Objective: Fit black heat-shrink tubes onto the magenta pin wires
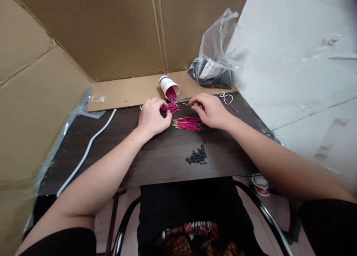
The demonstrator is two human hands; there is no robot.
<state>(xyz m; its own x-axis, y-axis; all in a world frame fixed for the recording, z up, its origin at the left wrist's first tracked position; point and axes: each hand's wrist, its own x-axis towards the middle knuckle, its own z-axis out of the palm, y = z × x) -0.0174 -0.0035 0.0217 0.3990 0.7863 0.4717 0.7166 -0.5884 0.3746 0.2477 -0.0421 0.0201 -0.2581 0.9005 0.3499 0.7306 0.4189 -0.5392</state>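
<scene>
behind the hands [181,114], tipped cup [169,86]

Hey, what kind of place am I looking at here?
Likely a small piecework bench: a dark table walled with cardboard, heaps of pink wires, short black sleeves, and a tipped paper cup.

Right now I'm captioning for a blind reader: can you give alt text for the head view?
Two bare hands work at short magenta wires on a dark table: left hand on a small bunch, right hand pinching one wire. A tipped paper cup spills more; black sleeves lie nearer.
</scene>
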